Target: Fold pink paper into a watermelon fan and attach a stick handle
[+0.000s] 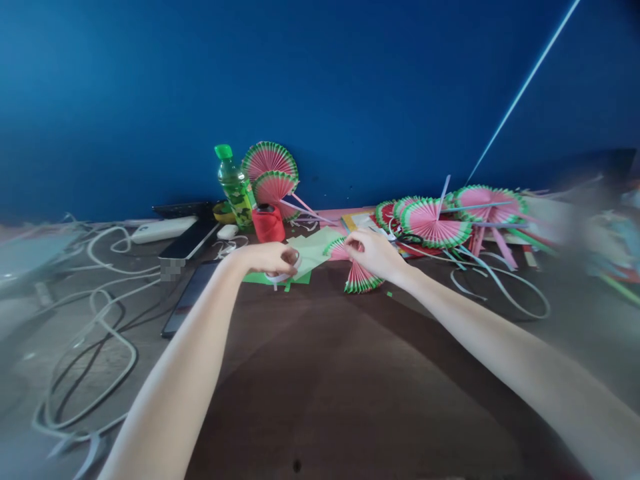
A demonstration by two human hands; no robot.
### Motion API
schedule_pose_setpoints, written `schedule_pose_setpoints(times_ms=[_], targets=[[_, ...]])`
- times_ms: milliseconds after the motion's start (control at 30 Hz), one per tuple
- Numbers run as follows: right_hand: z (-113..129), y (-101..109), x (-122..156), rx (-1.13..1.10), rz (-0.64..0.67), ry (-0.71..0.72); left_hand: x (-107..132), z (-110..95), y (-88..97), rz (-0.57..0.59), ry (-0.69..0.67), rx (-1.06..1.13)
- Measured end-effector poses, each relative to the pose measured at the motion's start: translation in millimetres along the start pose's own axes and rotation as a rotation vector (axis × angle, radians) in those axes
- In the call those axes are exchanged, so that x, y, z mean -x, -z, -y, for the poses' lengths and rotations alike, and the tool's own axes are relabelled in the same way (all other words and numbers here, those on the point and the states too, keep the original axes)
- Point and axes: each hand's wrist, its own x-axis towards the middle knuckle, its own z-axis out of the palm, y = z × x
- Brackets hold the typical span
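Note:
My left hand [270, 259] is closed around what looks like a roll of tape [297, 264], low over light green paper sheets [317, 248]. The fingers hide much of the roll. To the right, my right hand [371, 251] pinches a pleated paper fan [363, 280] near its middle. The fan is pink with a green zigzag edge. One part spreads below my fingers and another shows to their left, while my hand covers the centre.
Finished fans [435, 223] and paper strips lie at the right. A green-capped bottle [234, 190] and a red cylindrical object [269, 224] stand at the back, with fans against the blue wall [320, 93]. White cables [127, 347] and a dark phone [187, 303] lie left.

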Motion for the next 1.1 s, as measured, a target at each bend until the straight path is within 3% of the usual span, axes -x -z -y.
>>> schedule_pose_setpoints(times_ms=[133, 300, 533, 633, 1100], targets=[[9, -4, 2, -0.23, -0.16, 0.145, 9, 0, 5.0, -0.01, -0.246, 0.357], [28, -11, 11, -0.287, -0.229, 0.38, 4, -10, -7.7, -0.064, -0.364, 0.545], [24, -13, 10, -0.294, -0.255, 0.368, -6, -19, -22.5, 0.059, -0.441, 0.86], [21, -12, 9, -0.292, -0.268, 0.349, -9, -17, -24.9, 0.06, -0.459, 0.883], [24, -14, 9, -0.35, -0.308, 0.269, -19, -26, -36.1, -0.151, -0.44, 0.704]])
